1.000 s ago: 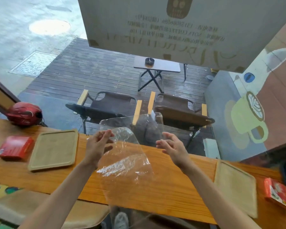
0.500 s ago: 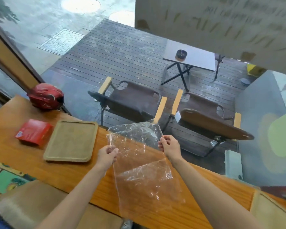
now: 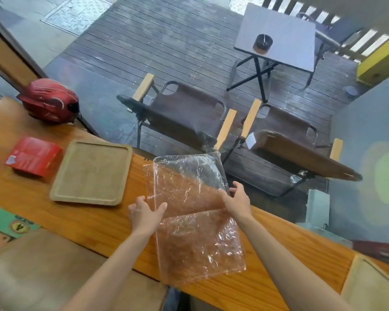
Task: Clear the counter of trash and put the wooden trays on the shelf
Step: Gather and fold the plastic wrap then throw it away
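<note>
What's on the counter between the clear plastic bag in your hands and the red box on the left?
One wooden tray lies flat between the plastic bag and the red box; otherwise bare counter. Seen in the head view.

two bare forearms entered from the lower edge. no sleeve, watch, ring or glove was visible on either. the left hand (image 3: 145, 213) and right hand (image 3: 237, 202) were uncovered, with short, unpainted nails where visible.
</note>
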